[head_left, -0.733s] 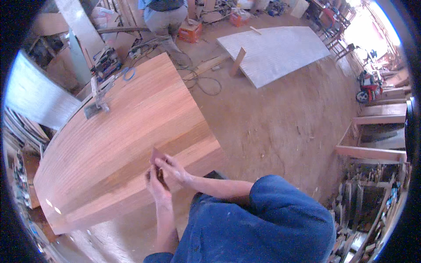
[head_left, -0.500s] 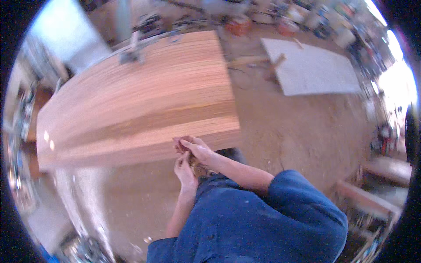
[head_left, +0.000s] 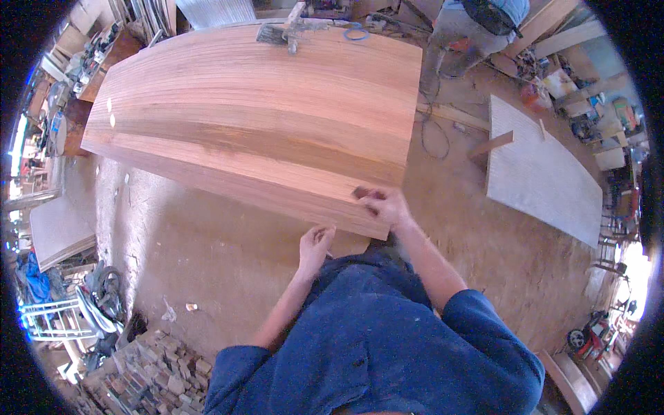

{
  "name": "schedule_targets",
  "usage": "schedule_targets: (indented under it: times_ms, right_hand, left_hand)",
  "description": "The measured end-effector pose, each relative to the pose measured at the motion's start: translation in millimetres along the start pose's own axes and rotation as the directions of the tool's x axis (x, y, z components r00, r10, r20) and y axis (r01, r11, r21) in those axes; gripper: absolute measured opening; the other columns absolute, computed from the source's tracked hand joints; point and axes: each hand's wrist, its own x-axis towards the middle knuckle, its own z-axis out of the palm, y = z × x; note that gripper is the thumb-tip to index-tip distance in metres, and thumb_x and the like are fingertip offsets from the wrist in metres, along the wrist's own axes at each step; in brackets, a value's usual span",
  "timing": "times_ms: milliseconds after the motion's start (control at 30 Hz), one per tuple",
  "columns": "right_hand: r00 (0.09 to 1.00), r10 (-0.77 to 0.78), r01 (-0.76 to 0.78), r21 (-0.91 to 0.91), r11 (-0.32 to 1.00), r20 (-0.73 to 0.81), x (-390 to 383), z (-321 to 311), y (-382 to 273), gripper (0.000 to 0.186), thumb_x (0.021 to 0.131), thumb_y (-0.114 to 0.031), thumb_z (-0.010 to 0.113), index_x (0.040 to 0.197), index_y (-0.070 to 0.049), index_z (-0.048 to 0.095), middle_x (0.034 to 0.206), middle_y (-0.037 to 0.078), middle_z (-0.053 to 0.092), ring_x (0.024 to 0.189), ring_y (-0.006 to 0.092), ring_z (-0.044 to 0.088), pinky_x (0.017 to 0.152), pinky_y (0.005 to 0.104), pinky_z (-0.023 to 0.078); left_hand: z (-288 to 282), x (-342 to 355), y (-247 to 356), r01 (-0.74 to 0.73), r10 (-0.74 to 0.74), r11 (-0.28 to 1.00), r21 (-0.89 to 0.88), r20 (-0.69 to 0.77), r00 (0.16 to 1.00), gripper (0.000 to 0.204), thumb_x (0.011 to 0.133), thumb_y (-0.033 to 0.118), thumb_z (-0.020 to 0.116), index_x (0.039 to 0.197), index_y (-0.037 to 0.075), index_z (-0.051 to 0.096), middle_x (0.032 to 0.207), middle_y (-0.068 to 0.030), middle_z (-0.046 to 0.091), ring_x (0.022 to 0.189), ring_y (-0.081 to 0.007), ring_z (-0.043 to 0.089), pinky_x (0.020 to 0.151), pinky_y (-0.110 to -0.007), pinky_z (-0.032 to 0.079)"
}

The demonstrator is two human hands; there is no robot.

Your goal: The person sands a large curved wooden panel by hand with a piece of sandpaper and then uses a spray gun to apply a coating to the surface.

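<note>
A large reddish wooden panel (head_left: 270,111), made of boards side by side with streaked grain, spreads out in front of me. Over its near right corner, my right hand (head_left: 389,207) pinches a small dark brown piece (head_left: 360,192), flat-looking and close to the wood; I cannot tell its kind. My left hand (head_left: 317,247) is just off the panel's near edge, its fingers drawn together. Whether anything is between those fingers is too small to make out.
On the panel's far edge lie a greyish tool (head_left: 290,36) and a blue ring (head_left: 356,33). A person (head_left: 453,41) bends at the far right. A pale sheet (head_left: 546,173) lies right, a cable (head_left: 436,135) between. Wood offcuts (head_left: 155,373) are piled lower left.
My hands, together half a second ago, have moved apart. The right has gone over the panel's corner with the brown piece. My view has shifted, and a person now shows at the far right.
</note>
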Motion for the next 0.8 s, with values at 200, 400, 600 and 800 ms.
schedule_targets:
  times_ms: [200,400,600,800]
  right_hand:
    - [0.915,-0.115,0.001,-0.284,0.959,-0.387,29,-170,30,0.024,0.084,-0.015,0.076,0.103,-0.002,0.074,0.076,0.0,0.068,0.068,0.0083,0.057,0.063,0.0264,0.048]
    - [0.956,-0.24,0.119,-0.53,0.84,-0.167,125,-193,6,0.025,0.083,-0.022,0.075,0.105,-0.011,0.072,0.093,0.011,0.073,0.083,0.0272,0.069,0.076,0.0362,0.054]
    - [0.921,-0.354,0.351,-0.735,0.58,0.16,200,-160,21,0.017,0.085,-0.011,0.069,0.102,-0.011,0.071,0.091,0.011,0.07,0.087,0.0306,0.067,0.074,0.043,0.053]
    - [0.805,-0.502,0.543,-0.735,0.406,0.317,197,-183,39,0.022,0.082,-0.003,0.071,0.102,-0.012,0.072,0.091,0.008,0.07,0.082,0.0292,0.068,0.072,0.0416,0.055]
  left_hand:
    - [27,96,6,-0.315,0.492,0.6,0.735,-0.029,0.87,0.049,0.09,0.018,0.068,0.133,0.0,0.054,0.135,-0.0214,0.053,0.12,-0.0334,0.053,0.101,-0.04,0.044]
    - [45,175,35,0.197,0.261,0.573,0.795,-0.405,0.877,0.094,0.087,0.048,0.068,0.159,0.011,0.02,0.164,-0.02,0.015,0.151,-0.041,0.009,0.12,-0.056,0.017]
    - [-37,239,44,0.553,-0.04,0.587,0.591,-0.662,0.749,0.116,0.079,0.071,0.066,0.161,0.016,0.004,0.166,-0.0179,-0.011,0.151,-0.0465,-0.006,0.115,-0.069,0.007]
    - [-50,267,90,0.598,-0.244,0.745,0.295,-0.714,0.657,0.138,0.065,0.078,0.073,0.16,0.019,-0.007,0.162,-0.0235,-0.022,0.146,-0.0534,-0.018,0.113,-0.072,0.005]
